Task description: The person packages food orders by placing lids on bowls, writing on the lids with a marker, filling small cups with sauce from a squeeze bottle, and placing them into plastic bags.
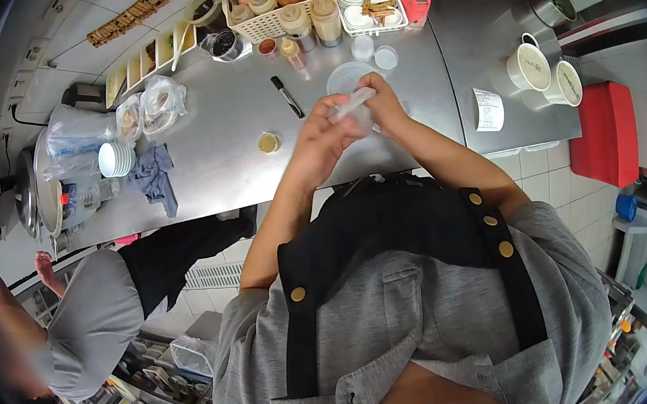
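Note:
In the head view both my hands meet above the steel counter (212, 135), around a small translucent plastic piece (357, 109), perhaps a cup or lid, blurred by motion. My left hand (324, 140) has its fingers curled against its left side. Gripping its upper right side is my right hand (384, 101). Just behind them lies a round clear lid or container (345, 77). A black marker (287, 97) lies to the left, with a small cup of tan contents (268, 142) nearer the front edge.
Sauce bottles fill a basket (268, 26) at the back, beside a basket of small lidded cups (377, 4). A blue cloth (151, 178) and stacked bowls (117, 158) are left. Two white tubs (528, 67) and a paper slip (488, 110) are right. Another person (98, 323) stands lower left.

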The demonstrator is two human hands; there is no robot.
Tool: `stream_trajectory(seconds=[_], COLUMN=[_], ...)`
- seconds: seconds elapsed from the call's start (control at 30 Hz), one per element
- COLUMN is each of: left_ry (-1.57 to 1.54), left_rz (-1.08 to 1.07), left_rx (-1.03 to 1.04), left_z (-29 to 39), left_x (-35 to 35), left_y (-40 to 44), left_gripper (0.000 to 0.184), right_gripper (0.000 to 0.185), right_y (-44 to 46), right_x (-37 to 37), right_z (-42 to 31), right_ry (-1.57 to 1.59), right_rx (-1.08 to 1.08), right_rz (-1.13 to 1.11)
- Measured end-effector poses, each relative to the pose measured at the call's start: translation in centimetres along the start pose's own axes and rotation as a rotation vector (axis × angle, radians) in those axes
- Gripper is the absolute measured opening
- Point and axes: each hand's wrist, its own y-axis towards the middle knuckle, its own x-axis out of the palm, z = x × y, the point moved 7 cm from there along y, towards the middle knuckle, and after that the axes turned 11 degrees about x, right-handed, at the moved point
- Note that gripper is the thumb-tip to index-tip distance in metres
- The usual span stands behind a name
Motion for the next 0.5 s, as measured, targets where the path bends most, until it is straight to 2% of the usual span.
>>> stream_trajectory(seconds=[0.03,0.07,0.1,0.13,0.17,0.2,0.23,0.3,0.33,0.37,0.4,0.43,0.5], left_ry=[-0.269,-0.536,-0.536,-0.401,-0.265,0.256,0.258,1.079,1.240,1.243,1.344,1.441,1.444], left_rz=[0.095,0.190,0.195,0.184,0.176,0.202,0.213,0.398,0.450,0.459,0.450,0.436,0.390], left_rx=[-0.039,-0.079,-0.083,-0.002,0.080,0.240,0.237,0.506,0.665,0.657,0.538,0.415,0.488], left_z=[1.1,1.6,0.8,-0.8,-2.6,-1.9,-2.5,-0.2,0.9,1.0,0.9,0.4,-0.7], left_x=[-0.1,-0.7,-2.4,-5.4,-7.9,-8.6,-9.0,-8.5,-7.4,-6.8,-6.2,-5.8,-5.4], left_y=[-0.4,-0.8,-1.0,-0.7,-0.5,-0.4,-0.5,-1.2,-1.4,-1.8,-2.1,-2.2,-2.7], left_gripper=[0.038,0.040,0.040,0.038,0.037,0.024,0.024,0.022,0.022,0.022,0.024,0.026,0.027], right_gripper=[0.027,0.032,0.036,0.036,0.036,0.036,0.036,0.027,0.027,0.024,0.023,0.023,0.022], right_y=[-1.2,-2.6,-4.3,-4.6,-5.3,-6.4,-6.7,-7.0,-6.7,-5.3,-5.0,-5.3,-6.5], right_x=[0.1,0.8,2.0,1.5,2.2,3.0,3.3,3.9,4.2,3.7,3.6,4.1,4.0], right_z=[-1.1,-1.0,-1.1,-1.3,-2.4,-3.6,-3.5,-3.6,-2.8,-1.7,-2.1,-1.9,-4.2], right_ry=[0.000,0.210,0.418,0.416,0.527,0.639,0.639,0.615,0.614,0.132,-0.339,-0.339,-0.796], right_rx=[0.007,0.218,0.430,0.438,0.377,0.313,0.323,0.306,0.315,0.120,-0.078,-0.074,-0.489], right_rz=[-0.002,-0.188,-0.372,-0.373,-0.589,-0.806,-0.812,-0.788,-0.793,-0.608,-0.404,-0.413,0.037])
